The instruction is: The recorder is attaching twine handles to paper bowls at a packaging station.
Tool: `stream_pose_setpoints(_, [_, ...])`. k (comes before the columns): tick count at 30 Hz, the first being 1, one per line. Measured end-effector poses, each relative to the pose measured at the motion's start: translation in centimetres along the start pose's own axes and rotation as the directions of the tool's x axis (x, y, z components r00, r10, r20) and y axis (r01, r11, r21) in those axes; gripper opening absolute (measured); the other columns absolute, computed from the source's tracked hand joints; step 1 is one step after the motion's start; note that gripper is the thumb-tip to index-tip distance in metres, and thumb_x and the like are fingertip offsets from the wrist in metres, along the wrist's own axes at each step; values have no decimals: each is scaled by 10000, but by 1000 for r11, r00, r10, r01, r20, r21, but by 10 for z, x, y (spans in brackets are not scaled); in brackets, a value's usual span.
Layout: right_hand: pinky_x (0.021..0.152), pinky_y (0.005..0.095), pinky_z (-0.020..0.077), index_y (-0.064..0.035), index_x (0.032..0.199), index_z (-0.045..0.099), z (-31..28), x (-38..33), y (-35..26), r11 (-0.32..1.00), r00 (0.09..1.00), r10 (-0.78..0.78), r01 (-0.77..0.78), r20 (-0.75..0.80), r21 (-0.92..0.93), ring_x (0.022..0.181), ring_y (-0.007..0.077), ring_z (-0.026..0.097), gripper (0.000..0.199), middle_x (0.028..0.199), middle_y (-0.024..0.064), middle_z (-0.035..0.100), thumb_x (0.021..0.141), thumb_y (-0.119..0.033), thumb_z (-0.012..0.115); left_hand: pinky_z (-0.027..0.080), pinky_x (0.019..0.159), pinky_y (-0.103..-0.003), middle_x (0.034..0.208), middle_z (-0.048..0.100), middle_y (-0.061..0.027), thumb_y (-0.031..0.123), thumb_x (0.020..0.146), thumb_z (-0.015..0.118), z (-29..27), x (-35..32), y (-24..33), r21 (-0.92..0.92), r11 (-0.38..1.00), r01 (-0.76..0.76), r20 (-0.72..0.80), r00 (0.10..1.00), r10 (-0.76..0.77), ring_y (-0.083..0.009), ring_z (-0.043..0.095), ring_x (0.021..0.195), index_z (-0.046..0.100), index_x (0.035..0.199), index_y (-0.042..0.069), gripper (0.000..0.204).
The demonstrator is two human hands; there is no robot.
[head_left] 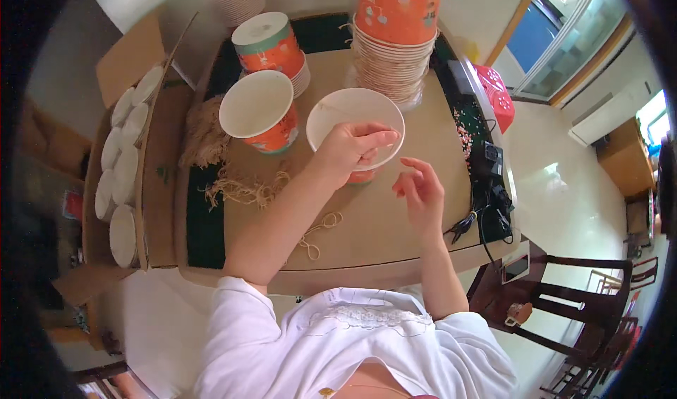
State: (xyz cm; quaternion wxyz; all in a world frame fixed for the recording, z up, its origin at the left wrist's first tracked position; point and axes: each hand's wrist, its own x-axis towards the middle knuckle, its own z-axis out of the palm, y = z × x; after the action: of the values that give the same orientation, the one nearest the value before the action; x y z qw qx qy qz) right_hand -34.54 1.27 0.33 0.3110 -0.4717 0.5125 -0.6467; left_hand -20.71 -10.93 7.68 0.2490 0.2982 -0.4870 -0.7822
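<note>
A paper bucket (330, 113), white inside and orange outside, stands on the table before me with its mouth up. My left hand (352, 145) is over its near rim, thumb and fingers pressed together; whatever is between them is too small to make out. Just right of the bucket my right hand (421, 187) hovers, index finger stretched out and the others loosely bent, holding nothing that I can see. Another open orange bucket (275, 127) stands to the left. Below my left forearm lie loops of thin cord (314, 244).
Bundles of tan twine (208, 134) lie at the table's left. Behind are a tall bucket stack (391, 60) and a shorter stack (268, 46). An open carton (159, 209) of white round pieces flanks the table. Black cables (493, 209) lie at its right edge, near a dark chair (578, 293).
</note>
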Motion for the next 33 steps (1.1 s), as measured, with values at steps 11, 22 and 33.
stream_pose_setpoints(11, [795, 290, 500, 22, 1147, 569, 22, -10, -35, 645, 896, 394, -428, 204, 633, 921, 159, 613, 244, 1069, 118, 631, 950, -110, 511, 471, 561, -215, 812, 668, -58, 50, 831, 670, 22, -57, -33, 255, 941, -224, -165, 948, 270, -80, 571, 620, 675, 903, -3, 88])
stream_pose_setpoints(22, [860, 332, 457, -67, 960, 575, -3, 19, -20, 407, 949, 301, -222, 99, 886, 881, 160, 598, 95, 905, 52, 637, 940, -148, 531, 409, 922, -387, 823, 633, -61, 38, 758, 687, 22, -38, -55, 901, 158, -404, 150, 631, 761, -258, 618, 848, 629, 837, 58, 100])
stream_pose_setpoints(33, [405, 209, 174, -75, 920, 543, -60, 39, -30, 490, 928, 361, -102, -95, 866, 473, 51, 221, 112, 561, -60, 257, 953, -179, 515, 331, 1014, -445, 933, 684, 9, 329, 732, 727, -25, -65, -50, 841, -117, -529, 510, 701, 499, -152, 634, 861, 656, 949, 148, 291])
